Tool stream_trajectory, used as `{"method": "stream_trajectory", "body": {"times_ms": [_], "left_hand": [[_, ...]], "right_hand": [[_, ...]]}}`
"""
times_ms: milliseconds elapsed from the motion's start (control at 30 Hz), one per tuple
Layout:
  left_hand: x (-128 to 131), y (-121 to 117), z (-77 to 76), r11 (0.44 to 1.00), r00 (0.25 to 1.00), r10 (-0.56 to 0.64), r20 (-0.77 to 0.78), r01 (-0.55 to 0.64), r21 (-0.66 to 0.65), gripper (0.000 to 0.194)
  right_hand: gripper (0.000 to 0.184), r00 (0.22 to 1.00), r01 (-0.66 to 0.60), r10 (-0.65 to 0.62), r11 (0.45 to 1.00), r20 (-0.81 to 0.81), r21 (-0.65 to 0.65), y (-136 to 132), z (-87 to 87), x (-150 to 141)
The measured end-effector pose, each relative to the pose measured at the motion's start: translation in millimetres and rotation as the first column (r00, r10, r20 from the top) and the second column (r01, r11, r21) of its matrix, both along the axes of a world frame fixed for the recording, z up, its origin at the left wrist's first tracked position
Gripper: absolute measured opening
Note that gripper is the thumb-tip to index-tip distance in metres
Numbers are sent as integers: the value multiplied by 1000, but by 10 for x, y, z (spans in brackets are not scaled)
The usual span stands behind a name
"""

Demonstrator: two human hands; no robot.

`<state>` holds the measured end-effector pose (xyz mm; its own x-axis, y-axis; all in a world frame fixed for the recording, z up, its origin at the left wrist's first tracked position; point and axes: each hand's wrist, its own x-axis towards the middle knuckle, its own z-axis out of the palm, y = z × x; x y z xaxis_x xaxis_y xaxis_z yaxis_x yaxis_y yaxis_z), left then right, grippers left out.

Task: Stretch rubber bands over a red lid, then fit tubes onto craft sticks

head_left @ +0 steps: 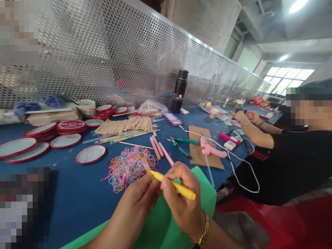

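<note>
Pinched in my left hand (pixel 142 193) is a flat wooden craft stick (pixel 145 163), its far end pointing up and away. Part of the stick looks pinkish. My right hand (pixel 183 193) grips a yellow marker pen (pixel 178 186), whose tip touches the stick close to my left fingers. Just beyond the stick lies a tangled heap of colourful rubber bands (pixel 127 167). Several pink and mauve pens (pixel 166 153) rest behind my right hand. Beneath both hands is a green sheet (pixel 204 183) at the table's front edge.
Red-rimmed round lids (pixel 90 154) lie on the left, near a pile of wooden sticks (pixel 124 125). Teal-handled pliers (pixel 183 149) and a pink glue gun (pixel 210 149) with its white cable sit right, partly on cardboard (pixel 195 133). A black bottle (pixel 180 91) stands behind. A co-worker (pixel 293 155) sits at right.
</note>
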<state>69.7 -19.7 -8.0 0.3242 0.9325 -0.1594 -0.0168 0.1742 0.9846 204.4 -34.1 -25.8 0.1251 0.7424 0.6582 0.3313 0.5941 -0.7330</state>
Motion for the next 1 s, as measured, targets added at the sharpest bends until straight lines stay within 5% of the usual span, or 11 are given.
{"method": "stream_trajectory", "body": {"times_ms": [467, 800, 1000], "left_hand": [[-71, 2, 119, 1000, 999, 29, 27, -29, -11, 53], [-94, -12, 144, 998, 998, 28, 54, -25, -55, 53], [-119, -5, 113, 997, 998, 23, 54, -19, -72, 56]], "right_hand": [[2, 994, 51, -61, 993, -92, -104, -6, 7, 7], [16, 976, -118, 97, 988, -193, -99, 2, 46, -17], [30, 995, -37, 32, 998, -96, -54, -16, 53, 16]]}}
